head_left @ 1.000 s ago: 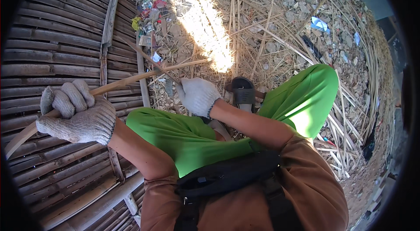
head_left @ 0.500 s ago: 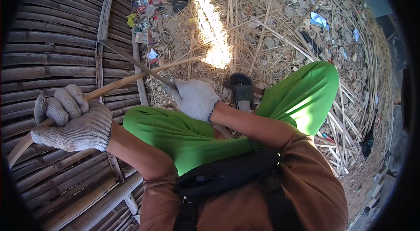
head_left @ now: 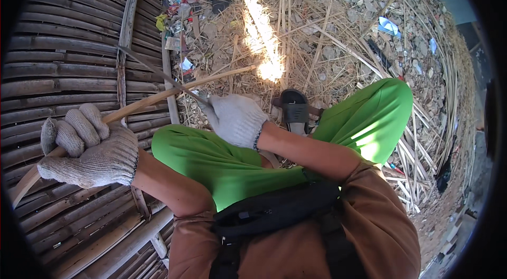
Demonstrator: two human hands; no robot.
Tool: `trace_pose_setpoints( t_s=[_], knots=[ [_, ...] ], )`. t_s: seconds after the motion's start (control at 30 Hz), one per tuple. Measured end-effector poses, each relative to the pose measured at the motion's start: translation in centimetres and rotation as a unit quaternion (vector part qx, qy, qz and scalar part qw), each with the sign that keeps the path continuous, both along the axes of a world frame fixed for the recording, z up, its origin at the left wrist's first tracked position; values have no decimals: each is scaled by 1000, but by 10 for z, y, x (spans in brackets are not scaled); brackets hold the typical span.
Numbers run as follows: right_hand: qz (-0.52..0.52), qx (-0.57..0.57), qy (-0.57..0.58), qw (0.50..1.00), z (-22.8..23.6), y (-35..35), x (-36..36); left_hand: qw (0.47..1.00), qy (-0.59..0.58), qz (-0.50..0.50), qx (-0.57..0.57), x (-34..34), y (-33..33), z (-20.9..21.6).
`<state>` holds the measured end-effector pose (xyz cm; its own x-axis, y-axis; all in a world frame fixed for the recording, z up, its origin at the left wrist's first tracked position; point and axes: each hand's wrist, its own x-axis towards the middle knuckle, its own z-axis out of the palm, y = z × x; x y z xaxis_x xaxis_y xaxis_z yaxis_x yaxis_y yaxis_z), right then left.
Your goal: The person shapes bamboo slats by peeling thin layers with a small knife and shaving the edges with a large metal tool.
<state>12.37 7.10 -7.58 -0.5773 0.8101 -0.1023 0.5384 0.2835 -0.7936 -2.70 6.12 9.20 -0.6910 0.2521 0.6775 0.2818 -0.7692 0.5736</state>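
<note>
A long, pale brown bamboo strip (head_left: 143, 103) runs from the lower left up toward the sunlit litter. My left hand (head_left: 91, 149), in a grey knitted glove, is wrapped round the strip near its lower end. In front of my right knee's side, my right hand (head_left: 237, 120), gloved likewise, is closed on the handle end of a long, thin knife (head_left: 158, 72); the handle itself is hidden in the glove. The dark blade points up and left and crosses the strip, seemingly touching it. Green trousers (head_left: 211, 163) cover my folded legs under both forearms.
A slatted bamboo platform (head_left: 68, 73) fills the left side. Straw and scraps (head_left: 317, 30) cover the ground ahead. Split bamboo strips (head_left: 417, 157) lie at the right. A dark sandal (head_left: 294, 107) is on my foot, and a black waist bag (head_left: 274, 207) sits across my lap.
The blade's tip has shifted slightly left and up along the strip. Both hands keep their hold, and the whole view has moved a little.
</note>
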Motion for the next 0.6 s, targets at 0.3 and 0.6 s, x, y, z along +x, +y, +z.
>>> trace_pose_setpoints(
  t_s=[0.3,0.6],
  knots=[
    [-32,58,-71,995,-103,-9,29,999,-33,1,-11,-5,-15,0],
    [39,28,26,999,14,-20,4,1000,8,-25,-2,2,-13,-3]
  ],
)
